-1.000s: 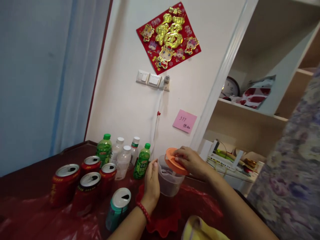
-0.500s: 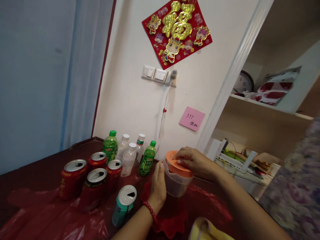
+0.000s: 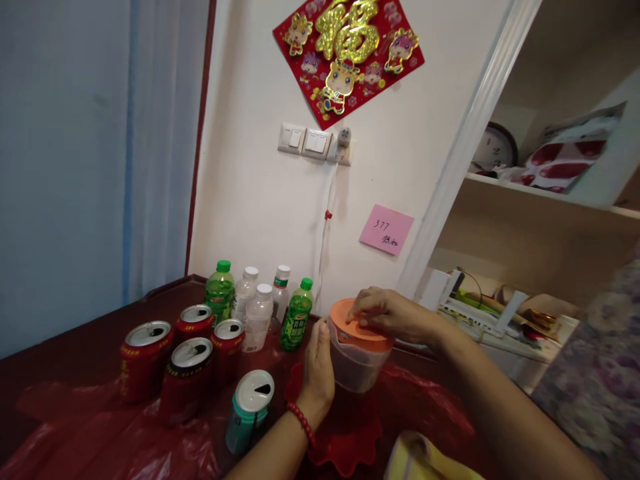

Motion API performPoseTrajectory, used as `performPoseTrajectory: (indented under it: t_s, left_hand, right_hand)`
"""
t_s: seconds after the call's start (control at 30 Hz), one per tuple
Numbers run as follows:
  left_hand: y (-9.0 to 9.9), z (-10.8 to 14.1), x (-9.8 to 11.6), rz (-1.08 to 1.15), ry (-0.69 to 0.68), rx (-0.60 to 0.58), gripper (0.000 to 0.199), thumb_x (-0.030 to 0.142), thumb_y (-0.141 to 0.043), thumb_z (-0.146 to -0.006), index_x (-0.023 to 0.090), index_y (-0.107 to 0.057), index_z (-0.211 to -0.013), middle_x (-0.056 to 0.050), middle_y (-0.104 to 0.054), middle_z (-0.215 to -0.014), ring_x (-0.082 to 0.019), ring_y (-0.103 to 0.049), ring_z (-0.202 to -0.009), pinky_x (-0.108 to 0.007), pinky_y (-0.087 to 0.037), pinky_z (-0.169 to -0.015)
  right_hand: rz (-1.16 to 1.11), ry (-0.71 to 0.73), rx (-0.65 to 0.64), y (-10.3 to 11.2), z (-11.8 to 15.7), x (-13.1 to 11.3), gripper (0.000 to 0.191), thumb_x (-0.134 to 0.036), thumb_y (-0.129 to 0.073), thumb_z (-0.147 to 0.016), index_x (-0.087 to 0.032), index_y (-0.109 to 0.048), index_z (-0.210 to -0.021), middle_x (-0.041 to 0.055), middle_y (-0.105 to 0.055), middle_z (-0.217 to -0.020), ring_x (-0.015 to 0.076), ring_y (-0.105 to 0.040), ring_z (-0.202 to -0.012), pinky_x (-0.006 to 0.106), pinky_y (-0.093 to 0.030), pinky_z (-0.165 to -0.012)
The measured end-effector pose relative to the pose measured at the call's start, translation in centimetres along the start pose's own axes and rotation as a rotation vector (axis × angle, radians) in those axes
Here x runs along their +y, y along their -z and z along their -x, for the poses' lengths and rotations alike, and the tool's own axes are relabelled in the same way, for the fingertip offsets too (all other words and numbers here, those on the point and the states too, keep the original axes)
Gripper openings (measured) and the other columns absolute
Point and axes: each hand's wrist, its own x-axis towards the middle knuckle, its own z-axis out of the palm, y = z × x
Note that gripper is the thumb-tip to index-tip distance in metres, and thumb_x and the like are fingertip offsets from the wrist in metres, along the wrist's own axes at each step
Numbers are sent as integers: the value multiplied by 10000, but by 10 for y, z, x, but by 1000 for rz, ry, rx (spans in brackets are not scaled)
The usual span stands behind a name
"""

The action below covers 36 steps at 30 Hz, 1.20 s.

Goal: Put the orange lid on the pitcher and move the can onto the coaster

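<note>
My left hand [image 3: 319, 367], with a red bead bracelet at the wrist, is wrapped against the left side of a clear plastic container [image 3: 356, 368]. Its thumb points up along the wall, while most of the other fingers are hidden. On top of the container lies an orange lid [image 3: 363, 331], tilted, with a narrow gap showing at its near left edge. The bent fingers of my right hand [image 3: 385, 312] grip the lid from above. Beneath the container is a red wavy-edged dish [image 3: 350, 443].
Left of my hands stand several red cans [image 3: 187, 380], a teal can [image 3: 249, 410], green-capped bottles [image 3: 297, 317] and clear white-capped bottles [image 3: 259, 320]. A yellow cloth [image 3: 425, 460] lies at the near edge. Shelves [image 3: 540, 190] are on the right; red plastic film [image 3: 115, 427] covers part of the table.
The lid's near left edge looks slightly more raised, with my right hand still gripping it. My left hand stays against the container. The camera view has shifted a little.
</note>
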Motion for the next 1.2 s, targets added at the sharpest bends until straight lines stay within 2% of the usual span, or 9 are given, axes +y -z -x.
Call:
performPoseTrajectory:
  t_s: [0.23, 0.43, 0.73, 0.97, 1.2]
  left_hand:
    - [2, -2, -3, -22, 21, -5, 686, 752, -448, -992, 207, -679, -1339, -143, -638, -1514, -336, -529, -1465, -483, -362, -1270]
    - [1, -3, -4, -13, -14, -11, 732, 767, -428, -997, 178, -658, -1364, -148, -663, -1474, -317, -570, -1416, -459, -393, -1249]
    - [4, -6, -15, -13, 12, 10, 702, 727, -447, -1016, 179, -656, -1401, -145, -615, -1542, -315, -499, -1498, -474, -350, -1285]
    - [1, -4, -6, -38, 12, 18, 675, 709, -433, -1028, 162, -680, -1337, -157, -619, -1532, -302, -521, -1477, -440, -356, -1278]
    - [-2, -2, -3, -77, 4, 33, 626, 655, -399, -1056, 173, -687, -1333, -140, -627, -1526, -293, -528, -1471, -414, -365, -1269]
  right_hand:
    - [-106, -2, 8, -5, -1, 11, 242, -136, -652, -818, -214, -794, -998, 49, -722, -1080, 184, -665, -991, 330, -528, -930]
    - [-129, 44, 26, -13, 0, 19, 282, -92, -654, -765, -239, -824, -936, 38, -716, -1004, 199, -642, -1005, 330, -528, -933]
    - [-134, 60, 48, -17, 0, 23, 290, -60, -655, -780, -240, -817, -940, 33, -692, -993, 188, -637, -973, 344, -517, -934]
    - [-144, 33, 67, -24, 4, 22, 311, -36, -624, -818, -242, -805, -965, 30, -678, -1015, 180, -638, -987, 330, -519, -922]
    - [-124, 31, 94, -28, 7, 22, 189, -163, -698, -904, -253, -813, -1024, 34, -684, -1019, 176, -639, -941, 325, -510, -906]
